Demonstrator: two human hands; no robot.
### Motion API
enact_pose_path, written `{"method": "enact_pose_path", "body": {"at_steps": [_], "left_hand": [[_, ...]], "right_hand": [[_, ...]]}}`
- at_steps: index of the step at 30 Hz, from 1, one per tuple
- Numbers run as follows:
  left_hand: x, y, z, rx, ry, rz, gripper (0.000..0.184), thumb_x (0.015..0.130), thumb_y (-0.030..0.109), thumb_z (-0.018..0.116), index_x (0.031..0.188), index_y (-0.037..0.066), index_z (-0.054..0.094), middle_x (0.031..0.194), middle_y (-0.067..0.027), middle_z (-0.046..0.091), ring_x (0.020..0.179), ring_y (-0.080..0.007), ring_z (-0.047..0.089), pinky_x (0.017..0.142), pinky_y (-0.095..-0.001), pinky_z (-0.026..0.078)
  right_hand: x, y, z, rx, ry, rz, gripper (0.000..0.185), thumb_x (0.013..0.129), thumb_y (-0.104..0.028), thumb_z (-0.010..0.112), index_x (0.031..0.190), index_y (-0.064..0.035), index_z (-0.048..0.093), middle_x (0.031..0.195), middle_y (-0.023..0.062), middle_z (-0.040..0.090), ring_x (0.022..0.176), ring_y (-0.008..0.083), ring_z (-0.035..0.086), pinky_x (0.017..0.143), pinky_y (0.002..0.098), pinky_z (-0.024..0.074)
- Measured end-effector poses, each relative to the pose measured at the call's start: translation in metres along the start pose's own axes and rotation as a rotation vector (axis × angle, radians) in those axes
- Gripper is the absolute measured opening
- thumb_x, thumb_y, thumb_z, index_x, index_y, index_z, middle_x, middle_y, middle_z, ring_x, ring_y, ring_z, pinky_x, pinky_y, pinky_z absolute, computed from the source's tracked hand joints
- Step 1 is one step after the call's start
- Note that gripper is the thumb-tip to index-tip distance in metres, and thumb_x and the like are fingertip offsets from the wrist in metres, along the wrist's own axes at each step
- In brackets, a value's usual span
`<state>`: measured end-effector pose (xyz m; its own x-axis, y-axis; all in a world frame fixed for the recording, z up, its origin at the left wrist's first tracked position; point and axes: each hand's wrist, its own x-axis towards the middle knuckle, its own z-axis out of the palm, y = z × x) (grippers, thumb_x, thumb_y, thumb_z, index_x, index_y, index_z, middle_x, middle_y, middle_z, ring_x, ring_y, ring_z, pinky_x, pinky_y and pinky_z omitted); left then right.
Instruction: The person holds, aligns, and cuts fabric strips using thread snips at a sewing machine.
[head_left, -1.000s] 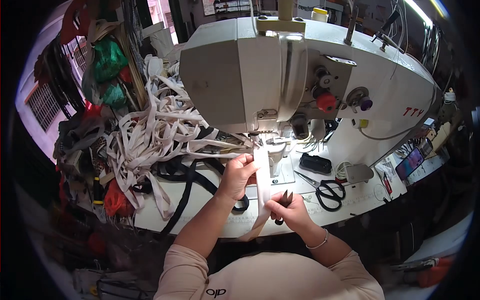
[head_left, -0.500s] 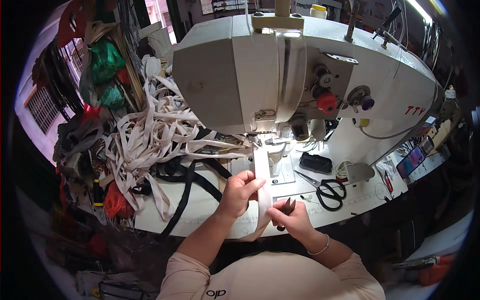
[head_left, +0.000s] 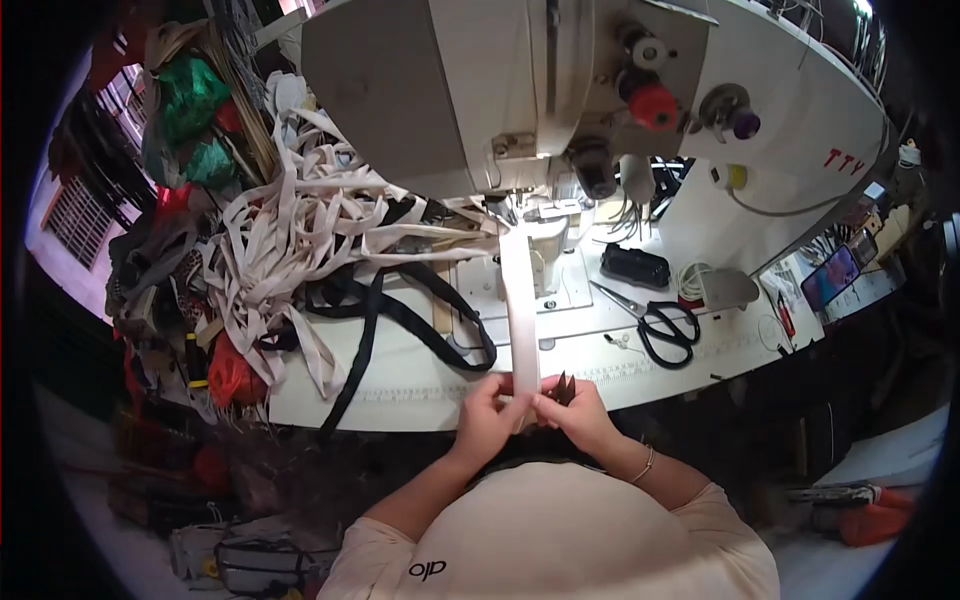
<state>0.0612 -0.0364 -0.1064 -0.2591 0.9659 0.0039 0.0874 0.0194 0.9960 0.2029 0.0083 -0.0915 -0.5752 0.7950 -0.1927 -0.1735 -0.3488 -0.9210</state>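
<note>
A white fabric strip (head_left: 521, 310) runs straight from the needle area of the sewing machine (head_left: 385, 90) down to the table's front edge. Its near end is pinched by my left hand (head_left: 490, 415), whose fingers are closed on it. Right beside that, my right hand (head_left: 585, 415) is closed too, thumb and finger on the strip's right edge. Tucked in the same hand is a pair of thread snips (head_left: 567, 388), dark blades pointing up; their lower part is hidden by the fingers.
A tangled heap of white strips (head_left: 265, 250) lies left of the machine, with a black strip (head_left: 370, 330) looping in front. Black-handled scissors (head_left: 668, 335) and a black case (head_left: 635, 266) lie to the right. A phone (head_left: 831, 278) stands at the far right.
Both hands have drawn nearer my body and closer together, to the table's front edge. More of the strip now shows between machine and hands. The view has tilted downward.
</note>
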Motion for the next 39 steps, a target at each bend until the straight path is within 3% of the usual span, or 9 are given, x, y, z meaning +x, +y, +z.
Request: {"method": "enact_pose_path", "body": {"at_steps": [4,8,14,18,19,23,25,28,39], "left_hand": [[-0.049,-0.020,-0.009,0.329,-0.099,0.083,0.019,0.075,0.010,0.062,0.091,0.001,0.057,0.077,-0.0074,0.059,0.061,-0.0167,0.054,0.057,-0.0263,0.045],[-0.072,-0.051,-0.028,0.711,-0.199,0.469,0.030,0.077,0.007,0.056,0.106,0.000,0.052,0.080,-0.0091,0.059,0.064,-0.0178,0.054,0.060,-0.0272,0.044],[-0.094,-0.140,-0.031,0.980,-0.315,0.040,0.023,0.073,0.006,0.055,0.096,0.003,0.058,0.088,-0.0141,0.061,0.071,-0.0292,0.058,0.062,-0.0348,0.046],[-0.081,-0.175,-0.023,0.605,-0.508,0.008,0.036,0.077,0.009,0.051,0.113,0.003,0.050,0.094,-0.0155,0.061,0.070,-0.0259,0.057,0.066,-0.0329,0.045],[-0.082,-0.163,-0.029,0.702,-0.653,0.017,0.038,0.077,0.009,0.052,0.115,0.002,0.049,0.098,-0.0160,0.060,0.073,-0.0248,0.057,0.068,-0.0327,0.045],[-0.050,0.013,-0.051,0.663,-0.870,-0.034,0.035,0.079,0.009,0.053,0.111,-0.004,0.051,0.100,-0.0161,0.060,0.079,-0.0190,0.057,0.072,-0.0288,0.045],[-0.029,0.038,-0.051,0.086,-0.424,-0.240,0.029,0.080,0.010,0.055,0.105,-0.004,0.057,0.092,-0.0126,0.062,0.076,-0.0148,0.056,0.069,-0.0241,0.045],[0.000,0.055,-0.029,-0.208,-0.181,-0.085,0.019,0.082,0.011,0.056,0.093,-0.002,0.061,0.077,-0.0084,0.061,0.065,-0.0126,0.054,0.063,-0.0203,0.044],[0.014,0.023,-0.016,-0.350,-0.256,-0.179,0.016,0.082,0.013,0.056,0.090,-0.001,0.056,0.079,-0.0067,0.056,0.065,-0.0125,0.052,0.060,-0.0199,0.044]], "right_hand": [[-0.003,-0.006,-0.001,0.005,0.003,-0.049,0.010,0.079,-0.005,0.059,0.085,0.0009,0.056,0.065,0.0044,0.056,0.053,0.0091,0.049,0.051,0.0164,0.0392],[-0.001,0.005,0.002,0.075,-0.003,-0.074,0.009,0.079,-0.006,0.057,0.085,0.0006,0.054,0.065,0.0040,0.055,0.051,0.0091,0.047,0.051,0.0162,0.0392],[0.001,0.018,0.011,0.189,0.015,-0.070,0.008,0.080,-0.007,0.056,0.085,0.0005,0.056,0.063,0.0051,0.054,0.049,0.0075,0.042,0.047,0.0162,0.0353],[-0.005,0.024,0.014,0.001,0.094,-0.122,0.009,0.081,-0.007,0.055,0.086,0.0004,0.056,0.064,0.0040,0.054,0.049,0.0067,0.041,0.047,0.0160,0.0349],[-0.009,0.024,0.013,-0.001,0.097,-0.128,0.009,0.081,-0.007,0.055,0.086,0.0004,0.056,0.064,0.0040,0.054,0.049,0.0067,0.041,0.047,0.0160,0.0349],[-0.028,0.017,0.010,-0.160,0.075,-0.186,0.013,0.082,-0.012,0.055,0.089,-0.0001,0.058,0.066,0.0012,0.055,0.058,0.0070,0.047,0.054,0.0170,0.0387],[-0.033,0.015,0.011,-0.159,0.074,-0.199,0.013,0.082,-0.012,0.056,0.088,0.0000,0.058,0.066,0.0012,0.055,0.058,0.0070,0.047,0.054,0.0169,0.0387],[-0.035,0.010,0.011,-0.152,0.069,-0.205,0.013,0.082,-0.012,0.057,0.087,0.0002,0.058,0.067,0.0012,0.055,0.058,0.0070,0.047,0.055,0.0166,0.0388],[-0.025,-0.001,0.007,-0.326,0.173,-0.236,0.010,0.078,-0.008,0.061,0.081,0.0019,0.059,0.065,0.0023,0.056,0.056,0.0075,0.049,0.052,0.0173,0.0410]]}}
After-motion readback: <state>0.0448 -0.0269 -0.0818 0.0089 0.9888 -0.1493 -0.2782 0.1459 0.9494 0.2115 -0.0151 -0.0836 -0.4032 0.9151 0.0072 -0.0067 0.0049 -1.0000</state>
